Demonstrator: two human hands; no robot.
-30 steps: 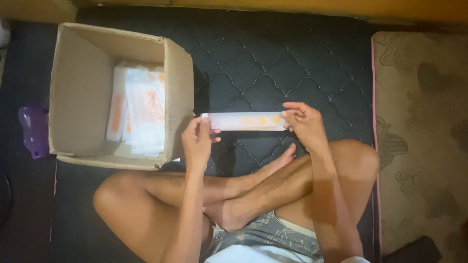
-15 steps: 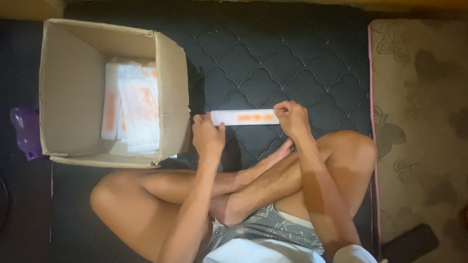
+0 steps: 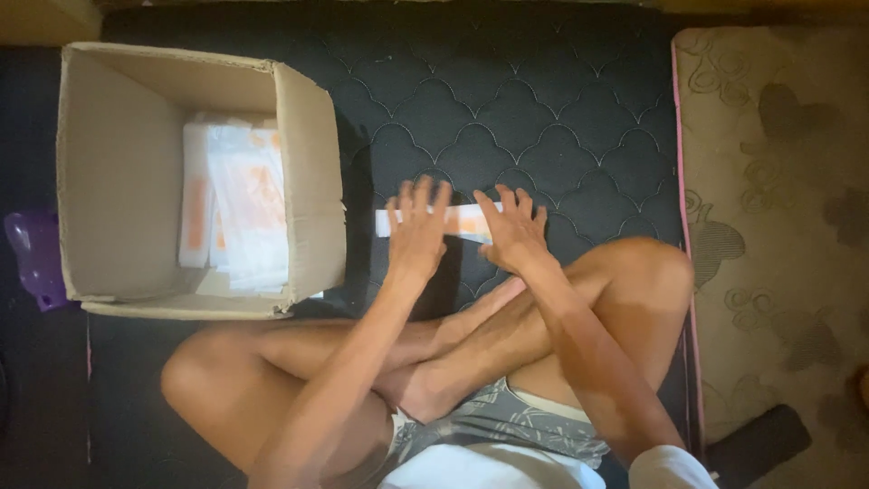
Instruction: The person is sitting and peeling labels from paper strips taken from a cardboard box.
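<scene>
- Left hand [image 3: 418,231] lies flat, fingers spread wide, pressing down on a long white strip packet with orange marks [image 3: 462,222].
- Right hand [image 3: 511,234] lies flat just beside it, fingers splayed, pressing on the same packet.
- The packet rests crosswise on the dark quilted mattress [image 3: 543,109], ahead of the crossed legs; its left end shows past the left hand.
- To the left stands an open cardboard box [image 3: 308,181] holding stacked white packets with orange patches [image 3: 235,204].
- A purple object [image 3: 34,258] sits left of the box; a beige patterned mat [image 3: 778,226] lies on the right.
</scene>
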